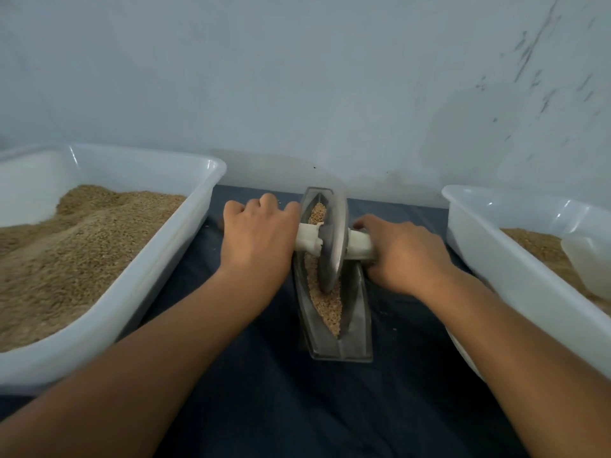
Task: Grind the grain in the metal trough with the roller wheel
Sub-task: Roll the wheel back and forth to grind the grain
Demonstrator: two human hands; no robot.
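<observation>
Gripping one roller wheel's (332, 239) handle, two hands (261, 236) (405, 254) over one grain-filled trough (358, 312), apparently two tubs (185, 233) (515, 269).

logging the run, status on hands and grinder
Left hand and right hand shut on handle. Roller wheel mid trough, grain under it. Nothing blocking.

Dark cloth (258, 408): trough (358, 338), two tubs (185, 233) (496, 259).

Two bare forearms enter from the lower corners, uncovered along their whole visible length, with no sleeve edge in view. The left hand (259, 238) and the right hand (408, 256) are bare too: no gloves, rings, watch or bracelet at either wrist.
</observation>
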